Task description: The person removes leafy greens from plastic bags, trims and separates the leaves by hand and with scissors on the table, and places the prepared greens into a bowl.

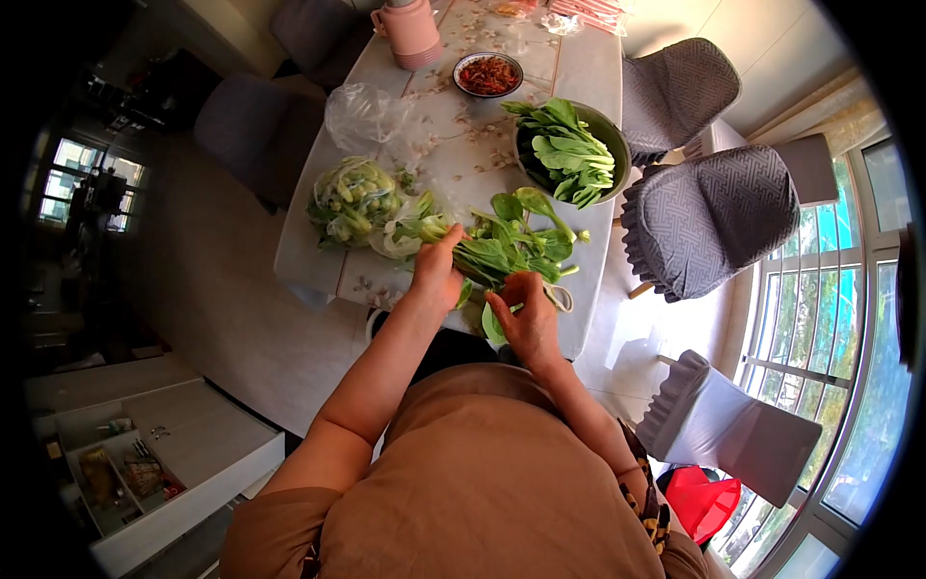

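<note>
My left hand [439, 270] is closed around the stalks of a bunch of leafy greens [482, 259] over the near side of the table. Just to its right, my right hand [526, 317] has its fingers pinched together on a green leaf [493, 326] that hangs below them. More loose greens [535, 241] lie on the tabletop beyond both hands. Left of my left hand sits a clear plastic bag of greens [357, 203], its contents bulging. At the right table edge a large bowl [622, 154] holds a pile of long-stemmed leafy greens [574, 154].
Farther back on the table are a dish of reddish-brown food [488, 75], a pink jug [410, 34] and a crumpled clear bag [362, 116]. Covered chairs [714, 222] line the right side by the window. An open drawer [116, 473] is at lower left, a red bag [699, 502] at lower right.
</note>
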The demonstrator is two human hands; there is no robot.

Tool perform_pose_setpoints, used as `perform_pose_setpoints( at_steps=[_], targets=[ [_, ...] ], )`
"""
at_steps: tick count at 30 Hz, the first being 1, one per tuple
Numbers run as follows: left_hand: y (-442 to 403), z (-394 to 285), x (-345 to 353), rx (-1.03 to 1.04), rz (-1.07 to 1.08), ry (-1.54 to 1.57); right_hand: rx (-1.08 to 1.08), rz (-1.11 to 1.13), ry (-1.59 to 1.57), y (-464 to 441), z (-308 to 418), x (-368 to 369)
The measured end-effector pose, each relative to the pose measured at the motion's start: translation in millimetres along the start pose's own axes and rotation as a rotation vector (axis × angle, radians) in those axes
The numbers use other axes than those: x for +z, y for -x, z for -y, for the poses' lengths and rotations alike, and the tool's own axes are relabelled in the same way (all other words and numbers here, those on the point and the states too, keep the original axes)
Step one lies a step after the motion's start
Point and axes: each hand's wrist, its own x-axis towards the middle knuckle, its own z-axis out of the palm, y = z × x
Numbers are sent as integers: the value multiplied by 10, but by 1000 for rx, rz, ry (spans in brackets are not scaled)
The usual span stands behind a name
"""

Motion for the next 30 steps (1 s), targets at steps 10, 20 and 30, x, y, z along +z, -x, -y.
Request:
perform_pose_setpoints(
  at_steps=[10, 20, 30],
  targets=[
    [47, 143, 50, 108, -99, -192, -211, 79, 423, -112, 34, 39],
    [-32, -91, -15, -98, 90, 227, -420, 95, 197, -83, 134, 30],
    [166, -583, 70, 0, 513, 228, -136, 59, 302, -155, -357, -132]
  ],
)
